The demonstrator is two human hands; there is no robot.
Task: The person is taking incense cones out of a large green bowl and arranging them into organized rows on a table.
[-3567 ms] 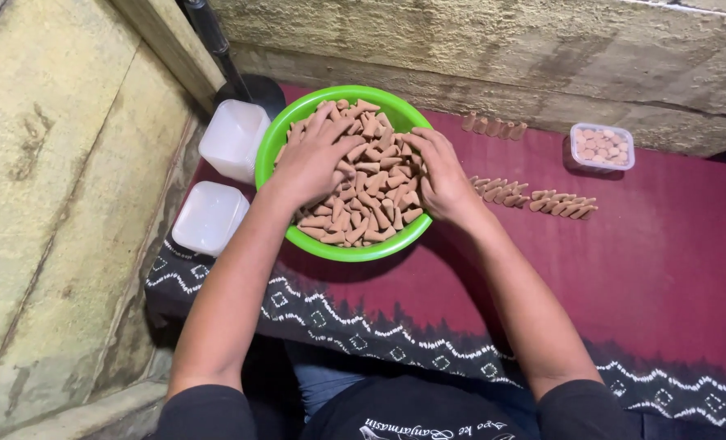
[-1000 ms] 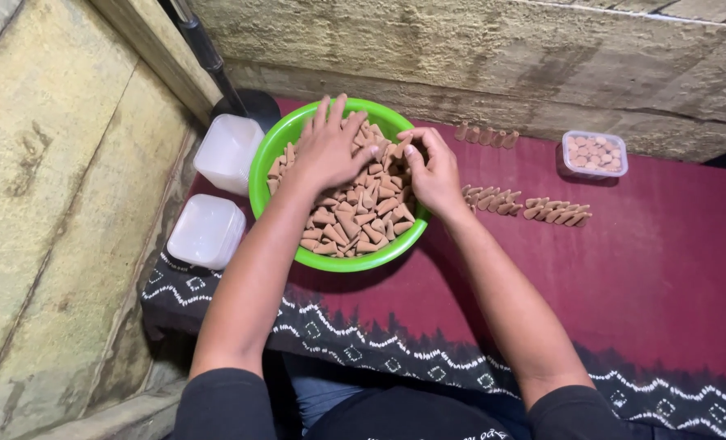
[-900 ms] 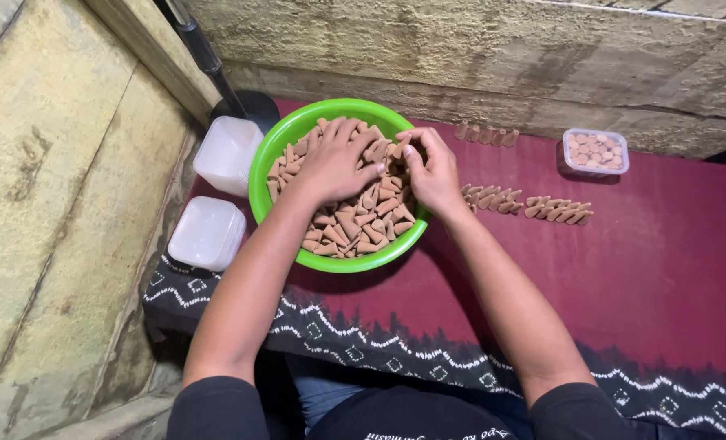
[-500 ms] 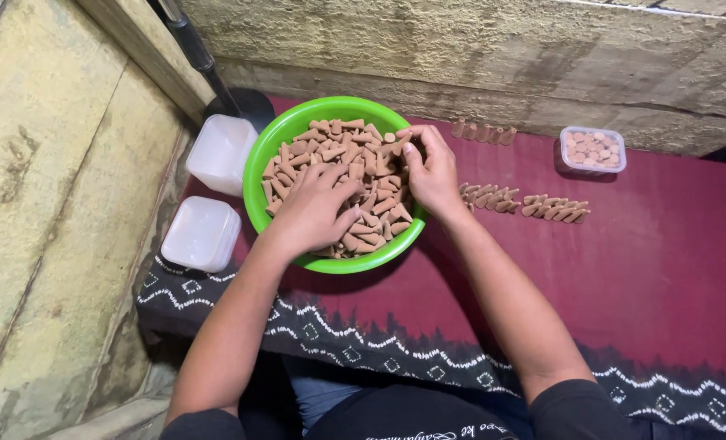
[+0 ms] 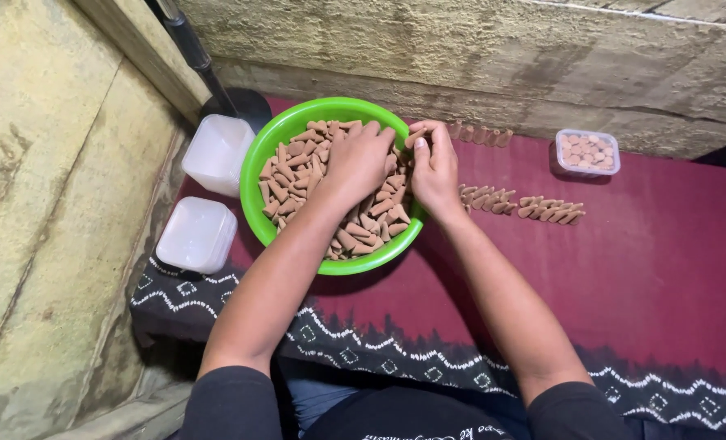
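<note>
To your left, 2 white lidded plastic boxes sit beside the bowl: the upper box (image 5: 218, 153) touches the bowl's rim, and the lower box (image 5: 197, 234) lies just below it at the cloth's edge. Far to your right, near the wall, a small clear rectangular tub (image 5: 588, 152) holds brown pieces packed on end. No labels can be made out on any of them.

The green bowl (image 5: 258, 169) rests on the dark red cloth (image 5: 664, 269) in front of you and is heaped with brown cone-shaped pieces (image 5: 289, 175), short and tapered, lying at all angles.

Your left hand (image 5: 357, 160) lies palm down in the pile, fingers curled into the cones; whether it grips any cannot be told. Your right hand (image 5: 434, 167) sits at the bowl's right rim, fingers bent and pinching cones near their tips.

Just right of the bowl, a row of cones (image 5: 522, 204) lies on the cloth, with a shorter row (image 5: 481, 134) near the wall.
</note>
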